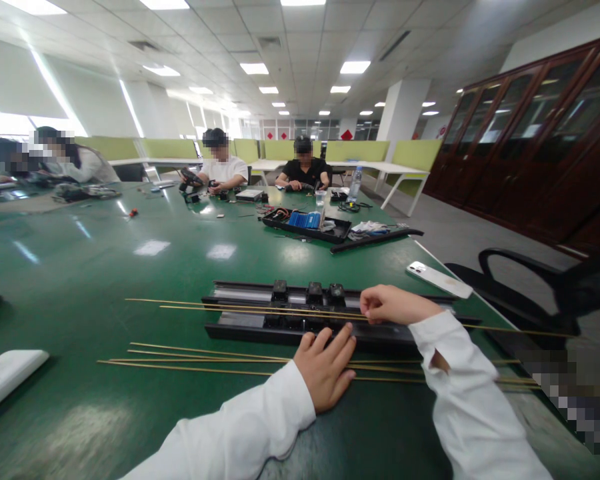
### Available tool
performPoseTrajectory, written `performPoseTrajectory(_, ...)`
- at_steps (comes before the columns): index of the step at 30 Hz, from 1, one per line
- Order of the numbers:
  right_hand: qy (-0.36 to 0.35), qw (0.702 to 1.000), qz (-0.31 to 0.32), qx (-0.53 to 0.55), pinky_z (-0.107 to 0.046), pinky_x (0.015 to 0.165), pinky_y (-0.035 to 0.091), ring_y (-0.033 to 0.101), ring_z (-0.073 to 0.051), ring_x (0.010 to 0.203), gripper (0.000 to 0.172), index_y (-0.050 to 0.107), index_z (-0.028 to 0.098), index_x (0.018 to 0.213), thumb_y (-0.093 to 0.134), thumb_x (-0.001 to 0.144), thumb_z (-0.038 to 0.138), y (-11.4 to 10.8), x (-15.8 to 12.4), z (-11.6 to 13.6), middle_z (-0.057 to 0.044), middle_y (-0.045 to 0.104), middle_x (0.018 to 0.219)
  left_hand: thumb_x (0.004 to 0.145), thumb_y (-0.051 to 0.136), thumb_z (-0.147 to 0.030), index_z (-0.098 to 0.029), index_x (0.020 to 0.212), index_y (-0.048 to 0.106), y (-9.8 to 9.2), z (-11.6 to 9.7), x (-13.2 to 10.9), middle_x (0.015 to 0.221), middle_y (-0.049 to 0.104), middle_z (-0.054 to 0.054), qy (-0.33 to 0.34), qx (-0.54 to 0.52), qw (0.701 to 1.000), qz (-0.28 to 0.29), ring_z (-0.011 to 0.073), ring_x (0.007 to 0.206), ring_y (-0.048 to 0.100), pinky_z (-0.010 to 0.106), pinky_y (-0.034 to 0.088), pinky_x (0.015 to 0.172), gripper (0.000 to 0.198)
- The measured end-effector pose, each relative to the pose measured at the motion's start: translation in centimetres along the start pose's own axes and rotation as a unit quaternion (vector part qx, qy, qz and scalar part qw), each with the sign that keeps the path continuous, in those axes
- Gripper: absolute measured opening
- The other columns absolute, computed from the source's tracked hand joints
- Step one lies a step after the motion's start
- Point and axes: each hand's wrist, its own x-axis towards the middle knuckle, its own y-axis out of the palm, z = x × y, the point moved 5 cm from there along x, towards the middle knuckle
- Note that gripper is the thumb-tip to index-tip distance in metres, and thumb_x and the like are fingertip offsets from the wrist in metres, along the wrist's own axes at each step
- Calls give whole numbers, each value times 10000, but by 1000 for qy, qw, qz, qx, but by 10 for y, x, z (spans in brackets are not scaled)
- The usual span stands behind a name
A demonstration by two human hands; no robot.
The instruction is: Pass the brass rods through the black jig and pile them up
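My right hand is closed in a pinch above the black channel-shaped rails, on a thin brass-coloured rod. A second such rod runs close beside it, and both cross over the rails to the left. My left hand lies with fingers spread over several more brass-coloured rods on the table, its fingertips at the front wall of the near rail. Behind that stands a far rail, with small black blocks along it. My right fingertips are partly hidden.
On the green table lie a white phone at right and a white device at left. Farther back are a black tray of parts, a black strip and a water bottle. Several people sit around the table.
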Motion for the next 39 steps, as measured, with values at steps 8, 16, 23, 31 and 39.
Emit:
performPoseTrajectory(8, 18, 998, -51, -42, -219, 522, 381, 538, -131, 570, 75, 564, 168, 635, 522, 603, 222, -13, -4, -12, -5, 609, 580, 868, 300, -436, -202, 1290, 375, -1, 1, -2, 1409, 273, 0, -1, 24, 999, -23, 217, 1049, 394, 337, 313, 776, 488)
performPoseTrajectory(16, -35, 996, -55, -56, -221, 562, 393, 550, -133, 607, 116, 584, 166, 676, 498, 669, 244, -2, 1, 24, -21, 630, 629, 865, 306, -436, -210, 1286, 381, -3, -1, 2, 1400, 294, -2, 0, 32, 999, -30, 218, 1048, 399, 332, 315, 775, 484)
performPoseTrajectory(23, -61, 998, -30, -18, -220, 561, 421, 571, -128, 559, 81, 547, 170, 659, 470, 652, 192, 7, 5, 31, -6, 613, 564, 870, 293, -435, -203, 1283, 386, -2, -2, 2, 1398, 298, -4, 1, 29, 999, -32, 220, 1045, 402, 338, 314, 777, 483)
performPoseTrajectory(31, -38, 999, -18, 2, -218, 538, 424, 575, -131, 562, 69, 537, 172, 661, 480, 623, 176, 3, 2, 17, 2, 605, 551, 864, 309, -436, -208, 1287, 380, -4, -2, 2, 1407, 279, -1, 2, 29, 999, -29, 215, 1051, 397, 329, 320, 774, 486)
performPoseTrajectory(39, -2, 1000, -8, 27, -217, 541, 426, 568, -127, 560, 50, 524, 174, 646, 494, 607, 185, -2, -2, 5, 2, 604, 555, 873, 284, -430, -202, 1291, 372, -3, -1, 1, 1410, 270, -1, 2, 16, 1000, -22, 217, 1055, 391, 335, 317, 785, 484)
